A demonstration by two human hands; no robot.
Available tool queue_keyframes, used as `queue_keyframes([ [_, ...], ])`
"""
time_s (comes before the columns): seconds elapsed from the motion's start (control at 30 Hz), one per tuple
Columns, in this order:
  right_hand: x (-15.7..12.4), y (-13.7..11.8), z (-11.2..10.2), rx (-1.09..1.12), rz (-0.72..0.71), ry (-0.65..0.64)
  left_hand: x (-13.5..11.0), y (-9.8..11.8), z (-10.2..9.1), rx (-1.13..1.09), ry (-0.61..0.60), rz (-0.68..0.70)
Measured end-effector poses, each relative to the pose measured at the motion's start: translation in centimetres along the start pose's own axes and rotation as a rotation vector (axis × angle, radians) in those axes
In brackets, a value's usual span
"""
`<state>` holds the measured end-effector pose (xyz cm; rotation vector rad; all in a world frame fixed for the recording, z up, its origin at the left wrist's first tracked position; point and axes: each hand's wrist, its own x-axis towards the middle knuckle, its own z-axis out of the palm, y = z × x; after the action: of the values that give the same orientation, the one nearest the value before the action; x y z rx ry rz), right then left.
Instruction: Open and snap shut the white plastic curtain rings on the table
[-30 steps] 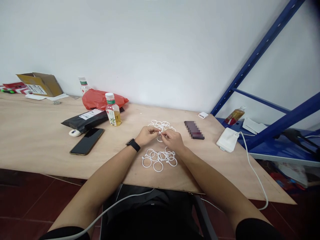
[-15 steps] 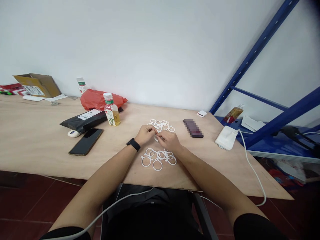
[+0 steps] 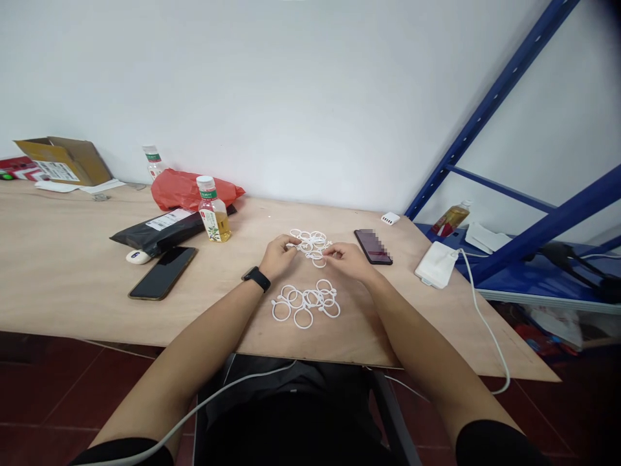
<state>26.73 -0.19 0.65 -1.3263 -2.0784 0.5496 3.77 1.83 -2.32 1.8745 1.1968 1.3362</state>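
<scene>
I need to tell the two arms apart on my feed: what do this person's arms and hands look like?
Both the left hand and right hand are ungloved, with bare forearms below black sleeves. The left wrist wears a dark watch on a black band; the right wrist has none.

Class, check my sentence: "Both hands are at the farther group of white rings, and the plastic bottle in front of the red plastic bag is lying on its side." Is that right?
Not quite: the plastic bottle in front of the red plastic bag stands upright, as the head view shows. The left hand and right hand are indeed at the farther group of white rings.
</scene>
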Motion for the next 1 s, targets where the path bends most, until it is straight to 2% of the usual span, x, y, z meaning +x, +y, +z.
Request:
queue_keyframes([
  [0.1, -0.9, -0.5, 0.1, 0.114, 0.033, -0.358, -0.1, -0.2, 0.0, 0.028, -0.022, -0.002],
  [0.17, -1.0, -0.7, 0.6, 0.114, 0.025, -0.485, -0.2, -0.1, 0.0, 0.039, -0.045, -0.002],
  [0.2, -0.9, -0.8, 0.9, 0.078, 0.000, -0.493, -0.2, -0.1, 0.0, 0.040, -0.061, -0.002],
  [0.27, -0.7, -1.0, 1.4, -0.041, -0.069, -0.408, -0.4, 0.1, 0.0, 0.039, -0.108, -0.001],
  [0.37, -0.6, -1.5, 1.9, -0.177, -0.122, -0.158, -0.6, 0.4, 0.2, 0.011, -0.238, 0.011],
  [0.47, -0.7, -2.2, 2.4, -0.182, -0.141, 0.048, -0.8, 0.7, 0.4, -0.066, -0.387, 0.053],
  [0.57, -0.7, -2.8, 3.0, -0.156, -0.168, 0.160, -0.8, 0.8, 0.5, -0.176, -0.399, 0.053],
  [0.7, -0.7, -2.8, 3.7, -0.052, -0.061, 0.239, -0.9, 1.2, 0.3, -0.190, -0.324, 0.054],
  [0.83, -0.4, -2.2, 4.3, 0.110, 0.074, 0.229, -1.1, 2.2, -0.2, -0.089, -0.299, 0.233],
  [1.0, 0.1, -1.5, 4.7, 0.334, 0.200, 0.182, -1.3, 3.1, -0.5, 0.018, -0.371, 0.358],
])
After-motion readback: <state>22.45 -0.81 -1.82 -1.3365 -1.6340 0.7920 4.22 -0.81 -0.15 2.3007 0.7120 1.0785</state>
